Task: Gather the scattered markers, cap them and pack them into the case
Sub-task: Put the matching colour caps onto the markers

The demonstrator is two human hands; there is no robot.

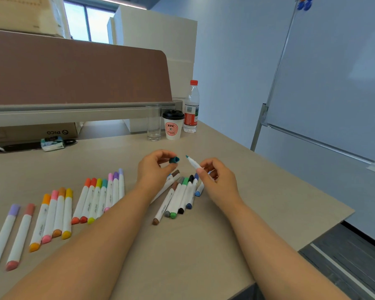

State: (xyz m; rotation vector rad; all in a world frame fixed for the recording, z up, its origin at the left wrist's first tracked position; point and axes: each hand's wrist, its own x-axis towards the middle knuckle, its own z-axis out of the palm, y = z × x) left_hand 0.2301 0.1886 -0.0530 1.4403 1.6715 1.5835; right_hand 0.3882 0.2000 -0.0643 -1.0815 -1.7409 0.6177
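Beige laminate table (268,191), seen from the head camera. Along its far edge, towards the right corner, stand a clear drinking glass (153,124), a white paper cup with a black lid (172,126) and a clear plastic bottle with a red cap (191,107); the lid hides the cup's contents. Behind them rises a brown divider panel (74,68), and a whiteboard (333,72) stands beyond the right edge. A cardboard box (35,132) and a small teal packet (52,144) lie at the far left.

The left hand (156,167) pinches a loose teal cap (174,159) between thumb and fingertips. The right hand (217,180) pinches a white-barrelled marker with a bared teal tip (192,163). Tip and cap are near but apart, above the table's middle.

Beneath the hands lies a cluster of capped markers (178,198) (brown, grey, green, black, blue), partly hidden by both wrists. Towards the left edge lie a row of seven markers (97,198), a row of four markers (54,217), a lilac marker (2,237) and a salmon marker (20,237). Barrels are white, with a coloured cap at each end.
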